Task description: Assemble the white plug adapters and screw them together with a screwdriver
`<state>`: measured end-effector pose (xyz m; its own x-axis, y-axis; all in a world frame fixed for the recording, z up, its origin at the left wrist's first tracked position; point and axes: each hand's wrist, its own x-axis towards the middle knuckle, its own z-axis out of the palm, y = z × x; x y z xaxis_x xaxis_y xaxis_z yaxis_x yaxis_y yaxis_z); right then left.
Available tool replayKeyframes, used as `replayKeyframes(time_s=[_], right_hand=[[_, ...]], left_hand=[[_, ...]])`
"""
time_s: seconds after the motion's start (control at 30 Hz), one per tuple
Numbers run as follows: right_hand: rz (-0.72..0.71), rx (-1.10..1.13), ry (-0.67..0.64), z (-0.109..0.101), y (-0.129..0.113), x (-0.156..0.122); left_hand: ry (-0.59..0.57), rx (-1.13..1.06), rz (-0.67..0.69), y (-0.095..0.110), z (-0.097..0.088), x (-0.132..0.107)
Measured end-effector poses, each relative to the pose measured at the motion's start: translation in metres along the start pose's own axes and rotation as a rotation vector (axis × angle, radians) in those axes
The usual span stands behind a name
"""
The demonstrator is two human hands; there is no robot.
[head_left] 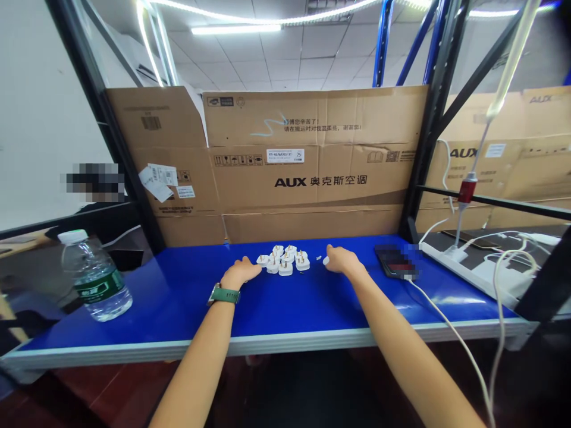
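Observation:
Several white three-pin plugs (284, 260) lie in a small heap at the middle back of the blue table (187, 309). My left hand (241, 271), with a green watch on its wrist, rests on the table just left of the heap, fingers reaching to the nearest plug. My right hand (341, 260) lies right of the heap, fingers curled around a small white piece (325, 260). Another tiny white bit (318, 258) sits between that hand and the plugs.
A water bottle (94, 276) stands at the table's left front. A dark phone (395, 260) with a white cable lies right of my right hand. A white power strip (473, 270) sits at the far right. Cardboard boxes (312, 166) wall the back.

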<state>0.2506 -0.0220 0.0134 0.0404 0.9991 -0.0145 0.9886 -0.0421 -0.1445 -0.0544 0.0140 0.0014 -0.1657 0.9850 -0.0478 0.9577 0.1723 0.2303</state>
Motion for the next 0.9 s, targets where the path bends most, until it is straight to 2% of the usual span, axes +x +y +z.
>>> replayKeyframes(time_s=[0.2,0.3,0.4,0.47,0.6,0.67,0.73,0.77,0.83,0.9], right_hand=[[0.009,0.170,0.169,0.002,0.001,0.005],[-0.062,0.372,0.163,0.003,-0.001,0.010],[-0.177,0.524,0.140,0.002,-0.007,0.014],[-0.246,0.670,0.073,0.001,-0.011,0.013],[-0.402,1.126,-0.186,-0.002,-0.016,0.007],[-0.465,1.224,-0.276,-0.005,-0.017,0.002],[-0.530,1.254,-0.324,-0.008,-0.017,-0.004],[-0.559,1.251,-0.333,-0.009,-0.017,-0.006],[-0.596,1.218,-0.324,-0.011,-0.018,-0.009],[-0.588,1.158,-0.298,-0.011,-0.021,-0.010]], left_hand=[[-0.055,-0.020,0.082,-0.004,-0.003,0.004],[-0.054,-0.038,0.134,-0.004,-0.002,0.008],[0.010,-0.033,0.188,-0.004,-0.001,0.011],[0.047,-0.027,0.229,-0.004,0.001,0.013],[0.089,-0.025,0.262,-0.004,0.002,0.014],[0.142,-0.022,0.234,-0.002,0.001,0.012],[0.263,-0.046,0.280,0.003,-0.003,0.007],[0.361,-0.078,0.373,0.006,-0.006,0.003],[0.494,-0.200,0.736,0.015,-0.012,-0.009],[0.464,-0.261,1.004,0.025,-0.016,-0.022]])
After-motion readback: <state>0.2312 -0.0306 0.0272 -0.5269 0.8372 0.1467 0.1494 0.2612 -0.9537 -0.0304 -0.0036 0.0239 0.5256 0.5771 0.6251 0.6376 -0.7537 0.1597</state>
